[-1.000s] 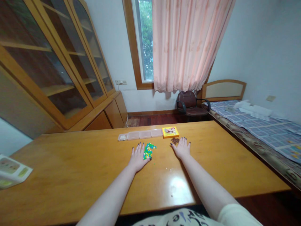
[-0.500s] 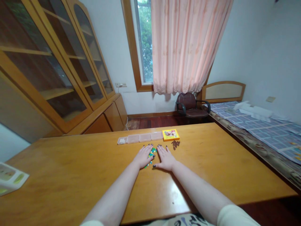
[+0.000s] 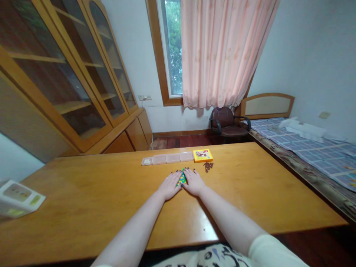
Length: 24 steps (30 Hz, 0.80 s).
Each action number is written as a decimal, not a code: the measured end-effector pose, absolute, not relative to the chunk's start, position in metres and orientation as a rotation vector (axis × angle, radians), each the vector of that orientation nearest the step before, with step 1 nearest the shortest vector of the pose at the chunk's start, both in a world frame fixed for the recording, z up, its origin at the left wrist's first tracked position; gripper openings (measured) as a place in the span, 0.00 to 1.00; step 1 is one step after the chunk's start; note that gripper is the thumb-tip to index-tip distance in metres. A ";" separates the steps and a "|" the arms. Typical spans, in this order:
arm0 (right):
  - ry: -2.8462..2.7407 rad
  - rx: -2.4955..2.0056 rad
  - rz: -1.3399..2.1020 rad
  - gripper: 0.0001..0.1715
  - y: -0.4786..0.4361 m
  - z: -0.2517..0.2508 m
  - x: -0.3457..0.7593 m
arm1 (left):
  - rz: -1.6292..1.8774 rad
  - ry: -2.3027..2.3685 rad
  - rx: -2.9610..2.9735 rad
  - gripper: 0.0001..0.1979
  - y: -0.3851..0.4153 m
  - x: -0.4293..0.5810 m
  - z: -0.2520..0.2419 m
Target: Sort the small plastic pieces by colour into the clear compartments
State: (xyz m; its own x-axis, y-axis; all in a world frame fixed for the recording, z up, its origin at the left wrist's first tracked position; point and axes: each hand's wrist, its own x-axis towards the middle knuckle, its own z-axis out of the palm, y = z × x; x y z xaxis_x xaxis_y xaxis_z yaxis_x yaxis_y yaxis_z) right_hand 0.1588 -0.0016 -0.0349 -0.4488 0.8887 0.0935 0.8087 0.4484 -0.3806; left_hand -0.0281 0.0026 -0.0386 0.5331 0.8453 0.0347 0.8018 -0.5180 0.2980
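My left hand (image 3: 169, 186) lies flat on the table with its fingers stretched forward. Opposite it, my right hand (image 3: 194, 181) rests palm down, and the two thumbs meet at the near side. Between the hands sits a small heap of green, yellow, blue and white pieces (image 3: 182, 179), partly hidden under the fingers; they look like tiny building bricks. Past the right fingertips is a loose cluster of small brown pieces (image 3: 207, 166). Behind that lies a flat yellow box (image 3: 203, 155) with a printed picture, beside a row of clear plastic trays (image 3: 167, 158).
The wooden table (image 3: 111, 193) fills the foreground. A white container (image 3: 20, 198) stands at its left edge. Beyond are a glass-fronted cabinet (image 3: 83, 144), a brown armchair (image 3: 225, 122) and a bed (image 3: 303, 144) to the right.
My hands have drawn closer together, the right thumb moving forward to meet the left. The coloured pieces between them are gathered into a tighter heap. The view has shifted slightly.
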 end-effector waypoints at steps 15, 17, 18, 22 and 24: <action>-1.566 -1.194 1.433 0.13 0.070 -0.021 0.200 | 0.416 1.410 2.293 0.29 0.047 0.013 -0.030; -1.576 -1.215 1.428 0.09 0.071 -0.026 0.199 | 0.527 1.360 2.143 0.27 0.054 0.009 -0.030; -1.570 -1.222 1.408 0.08 0.071 -0.029 0.198 | 0.579 1.327 2.063 0.27 0.057 0.006 -0.030; -1.673 -1.276 1.116 0.07 0.068 -0.035 0.192 | 0.667 1.163 1.828 0.29 0.061 -0.003 -0.030; -1.823 -1.294 0.919 0.09 0.066 -0.031 0.189 | 0.697 1.176 1.801 0.28 0.061 -0.006 -0.029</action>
